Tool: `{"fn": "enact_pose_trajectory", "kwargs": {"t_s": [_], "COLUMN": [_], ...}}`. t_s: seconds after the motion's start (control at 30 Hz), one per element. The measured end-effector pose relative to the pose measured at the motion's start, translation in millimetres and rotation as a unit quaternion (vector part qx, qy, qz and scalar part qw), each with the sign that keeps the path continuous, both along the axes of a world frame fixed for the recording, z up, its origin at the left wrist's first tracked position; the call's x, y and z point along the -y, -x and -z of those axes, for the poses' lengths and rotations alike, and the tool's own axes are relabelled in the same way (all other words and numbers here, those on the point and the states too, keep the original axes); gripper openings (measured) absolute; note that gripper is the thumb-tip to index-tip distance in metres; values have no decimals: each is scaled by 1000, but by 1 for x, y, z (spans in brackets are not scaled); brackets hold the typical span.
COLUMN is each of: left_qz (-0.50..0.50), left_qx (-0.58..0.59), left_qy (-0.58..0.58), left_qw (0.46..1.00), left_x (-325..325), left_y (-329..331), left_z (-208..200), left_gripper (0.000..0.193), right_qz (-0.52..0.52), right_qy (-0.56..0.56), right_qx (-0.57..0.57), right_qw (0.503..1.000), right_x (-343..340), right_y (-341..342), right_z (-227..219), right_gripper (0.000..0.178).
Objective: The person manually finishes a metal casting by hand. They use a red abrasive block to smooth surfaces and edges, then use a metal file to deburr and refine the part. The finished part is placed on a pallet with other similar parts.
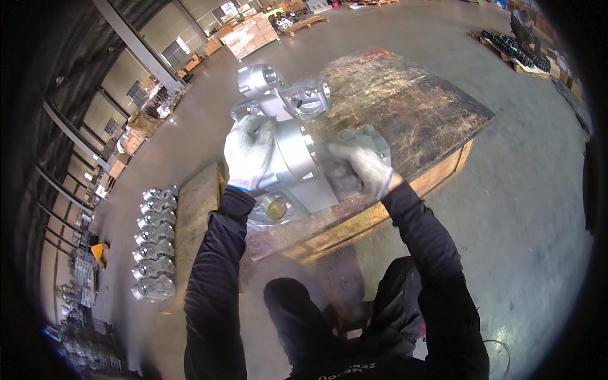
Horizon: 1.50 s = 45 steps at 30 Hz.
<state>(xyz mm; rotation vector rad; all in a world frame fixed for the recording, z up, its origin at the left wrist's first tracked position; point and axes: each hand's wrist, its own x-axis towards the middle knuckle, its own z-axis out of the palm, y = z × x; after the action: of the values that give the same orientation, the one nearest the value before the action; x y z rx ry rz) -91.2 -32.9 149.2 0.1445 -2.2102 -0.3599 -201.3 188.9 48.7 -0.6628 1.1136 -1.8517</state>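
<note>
On the wooden worktop in front of me lies a large silver metal casting with a round bored end and a flanged base. My left hand, in a white knit glove, is wrapped around its left side. My right hand, gloved too, is beside the bore on the right. Motion smears its fingers, so whether they hold anything is unclear. Just beyond stands another silver casting with round bosses. Part of a further silver piece shows behind my right hand.
Several silver castings stand in a row at the left, beside a lower wooden board. Stacked cartons are at the far side. At the far right, a person is near a pallet of dark parts.
</note>
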Motion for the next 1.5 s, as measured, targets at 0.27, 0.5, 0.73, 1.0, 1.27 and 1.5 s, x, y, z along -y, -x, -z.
{"fn": "enact_pose_trajectory", "kwargs": {"t_s": [0.27,0.5,0.73,1.0,1.27,1.5], "left_qz": [1,-9,-25,-28,-24,-21], "left_qx": [4,24,18,9,2,15], "left_qy": [4,-21,3,-11,7,-17], "left_qw": [1000,999,1000,1000,1000,1000], "left_x": [4,3,2,4,4,2], "left_y": [0,-2,-3,-1,-4,-4], "left_z": [2,1,-1,1,-1,-1], "left_gripper": [21,23,24,23,26,26], "right_qz": [22,54,-16,34,79,88], "right_qy": [-7,-23,-30,-176,-215,-46], "right_qx": [-17,-200,-114,-242,-350,-440], "right_qw": [1000,978,993,953,908,892], "right_x": [-5,-3,0,-11,-19,-17], "right_y": [2,4,9,3,-24,-8], "right_z": [-19,-35,-48,-63,-89,-55], "right_gripper": [54,58,64,56,52,50]}}
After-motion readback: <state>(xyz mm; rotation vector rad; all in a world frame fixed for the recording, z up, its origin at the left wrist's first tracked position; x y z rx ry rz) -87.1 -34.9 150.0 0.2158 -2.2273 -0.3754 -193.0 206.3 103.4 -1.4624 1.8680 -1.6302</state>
